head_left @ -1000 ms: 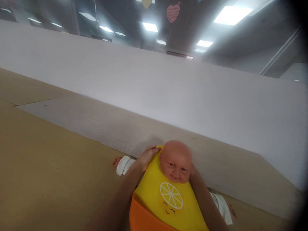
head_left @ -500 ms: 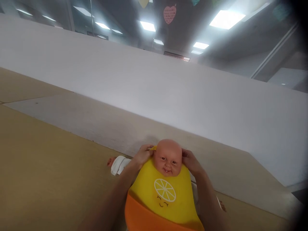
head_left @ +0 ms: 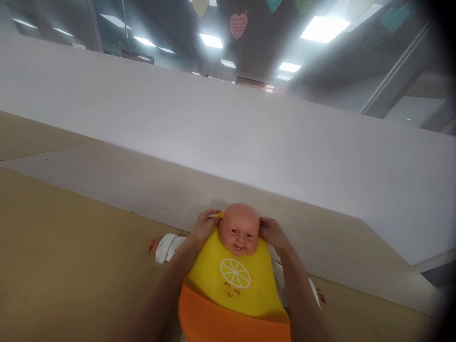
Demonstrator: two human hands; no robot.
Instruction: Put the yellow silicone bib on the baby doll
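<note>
1. The doll (head_left: 239,230) lies on its back on the counter (head_left: 71,247), low in the middle of the view; its bald head is smooth, rounded plastic; white cloth sleeves (head_left: 166,246) cover its arms.
2. The bib (head_left: 231,280) is smooth, rubbery-looking yellow with a white lemon-slice print and an orange pocket; it covers the doll's chest.
3. The left hand (head_left: 203,227) is clenched in a grip on the bib's upper corner beside the doll's head.
4. The right hand (head_left: 271,232) rests at the other side of the head; whether its grip grasps the bib I cannot tell.
5. The counter is matte tan board; a plain white partition (head_left: 249,137) stands behind it.
</note>
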